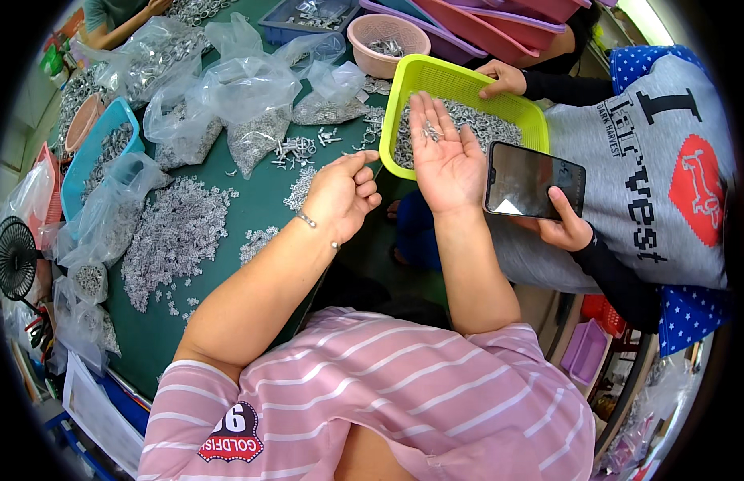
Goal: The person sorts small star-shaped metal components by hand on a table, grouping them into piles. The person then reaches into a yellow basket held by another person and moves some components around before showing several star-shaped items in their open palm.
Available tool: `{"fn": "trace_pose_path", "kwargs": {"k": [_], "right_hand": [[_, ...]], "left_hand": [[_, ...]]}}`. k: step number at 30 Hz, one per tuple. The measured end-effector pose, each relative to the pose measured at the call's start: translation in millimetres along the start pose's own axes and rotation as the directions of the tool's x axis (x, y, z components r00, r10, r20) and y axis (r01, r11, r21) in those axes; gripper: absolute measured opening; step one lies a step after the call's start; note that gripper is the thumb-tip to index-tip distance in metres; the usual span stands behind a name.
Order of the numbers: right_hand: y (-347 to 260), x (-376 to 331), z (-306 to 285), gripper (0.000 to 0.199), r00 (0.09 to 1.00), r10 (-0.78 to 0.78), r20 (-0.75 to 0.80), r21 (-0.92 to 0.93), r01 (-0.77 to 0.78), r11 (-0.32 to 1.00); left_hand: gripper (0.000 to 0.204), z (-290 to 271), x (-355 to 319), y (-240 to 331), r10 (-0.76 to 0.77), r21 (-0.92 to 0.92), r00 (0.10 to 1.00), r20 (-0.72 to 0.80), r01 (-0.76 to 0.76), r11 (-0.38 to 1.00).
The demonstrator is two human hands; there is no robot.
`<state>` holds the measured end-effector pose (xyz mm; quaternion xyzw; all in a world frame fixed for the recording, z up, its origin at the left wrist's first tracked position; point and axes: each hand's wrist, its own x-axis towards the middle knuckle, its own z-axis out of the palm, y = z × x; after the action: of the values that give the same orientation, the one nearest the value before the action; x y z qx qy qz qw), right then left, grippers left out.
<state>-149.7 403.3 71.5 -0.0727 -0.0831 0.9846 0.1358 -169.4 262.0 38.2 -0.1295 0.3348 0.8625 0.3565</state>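
Right hand: the wearer's right hand (pixel 450 164), just past 12 o'clock, lies palm up with its fingers straight; this grip is spread flat, clamped on nothing.
Pieces on the fingers: a few small silver metal pieces (pixel 433 132) rest on the fingers of that hand.
Left hand: the left hand (pixel 340 188), toward 11 o'clock, points its index finger toward the right hand, the other fingers loosely curled; whether this grip pinches anything I cannot tell.
Green basket: a yellow-green basket (pixel 440 76) at 1 o'clock, partly hidden behind the right hand, is filled with similar grey pieces.
In the way: a co-worker's phone (pixel 536 180), dark-screened, at 2 o'clock, just beside the right wrist; the co-worker's other hand (pixel 504 78) grips the basket rim.
Co-worker: grey printed shirt (pixel 620 184), dark sleeves, from 2 to 3 o'clock.
Loose pile: a broad heap of small grey parts (pixel 175 232) at 9 o'clock.
Bags: clear plastic bags (pixel 251 108) of metal parts at 11 o'clock.
Other containers: blue basket (pixel 73 180) at 10, round pink basket (pixel 392 26) at 12, stacked pink and purple basins (pixel 500 40) at 1.
Worktop: the worktop (pixel 263 204) is dark green.
Room: black fan (pixel 15 256) at 9; purple bin (pixel 584 353) at 4; another person's arm (pixel 119 34) at 10.
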Motion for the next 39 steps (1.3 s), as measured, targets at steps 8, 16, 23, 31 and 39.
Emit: {"fn": "trace_pose_path", "kwargs": {"k": [8,16,23,31,39], "right_hand": [[-1,-16,-16,0.027,0.845,0.525,0.102,-0.175,-0.504,0.846],[3,-22,-18,0.028,0.88,0.46,0.114,-0.066,-0.456,0.888],[6,-10,-11,0.054,0.962,0.135,0.236,0.195,-0.183,0.963],[5,6,-21,0.048,0.969,0.048,0.24,0.014,-0.053,0.998],[-1,1,-20,0.053,0.958,0.052,0.282,0.112,-0.086,0.99]], "left_hand": [[0.041,-7,-10,11,0.206,-0.455,0.953,0.221,-0.086,0.886],[0.063,-16,-22,17,0.27,-0.573,0.875,0.402,0.01,0.82],[0.066,-21,-32,23,0.299,-0.587,0.868,0.396,-0.01,0.809],[0.061,-26,-39,22,0.301,-0.59,0.87,0.39,-0.015,0.807],[0.06,-25,-44,17,0.266,-0.569,0.891,0.369,-0.01,0.822]]}}
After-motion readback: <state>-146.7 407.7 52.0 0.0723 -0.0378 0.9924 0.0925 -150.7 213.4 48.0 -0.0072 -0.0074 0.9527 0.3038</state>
